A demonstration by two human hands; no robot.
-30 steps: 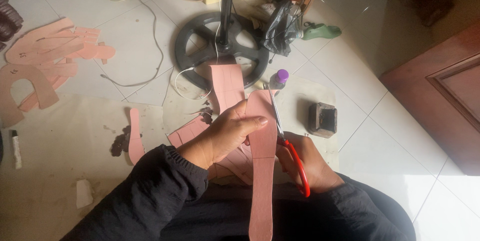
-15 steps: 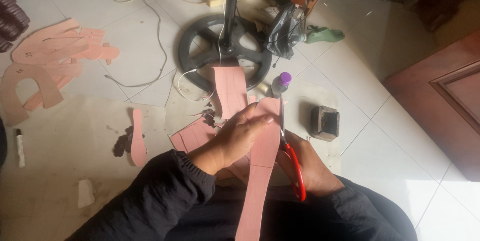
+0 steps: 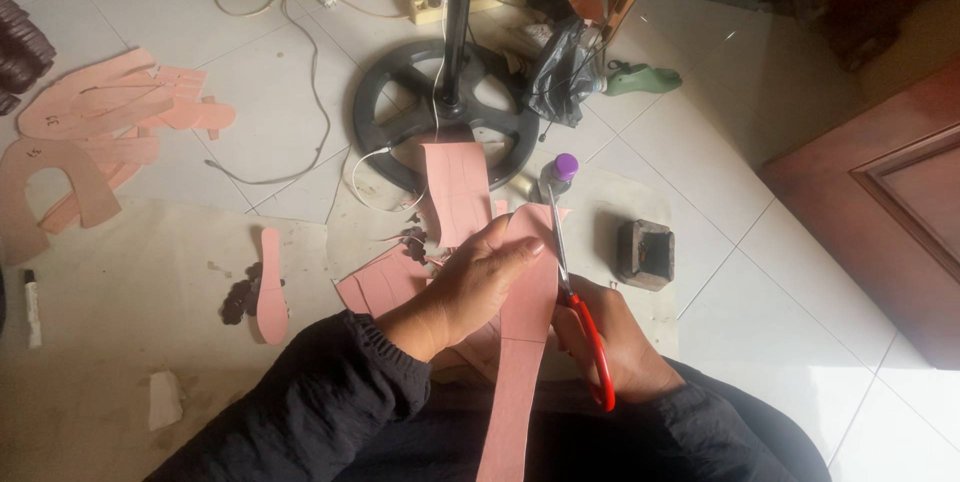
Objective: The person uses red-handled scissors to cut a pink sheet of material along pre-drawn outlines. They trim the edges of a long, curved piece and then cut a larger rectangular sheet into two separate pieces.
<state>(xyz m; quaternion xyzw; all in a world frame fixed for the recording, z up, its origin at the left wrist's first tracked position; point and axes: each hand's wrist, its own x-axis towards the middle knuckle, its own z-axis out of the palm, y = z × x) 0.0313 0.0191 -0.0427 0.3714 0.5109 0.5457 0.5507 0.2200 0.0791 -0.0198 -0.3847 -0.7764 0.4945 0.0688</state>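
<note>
My left hand [image 3: 470, 287] grips a long pink strip of sheet material [image 3: 520, 362] that hangs down toward my lap. My right hand [image 3: 615, 337] holds red-handled scissors [image 3: 585, 327], whose blades point up along the strip's right edge. Both arms are in black sleeves. More pink cut pieces [image 3: 455, 192] lie on the floor just beyond my hands.
A round black stand base [image 3: 400, 92] with a pole stands ahead. A purple-capped bottle [image 3: 555, 177], a small dark box [image 3: 645, 254], a pink sole shape [image 3: 270, 287], a pile of pink cutouts [image 3: 100, 132], a green shoe last [image 3: 640, 79], cables and a wooden door [image 3: 890, 202] surround me.
The pink strip has swung slightly and my left hand shifted a little along it; the scissors stay at its right edge.
</note>
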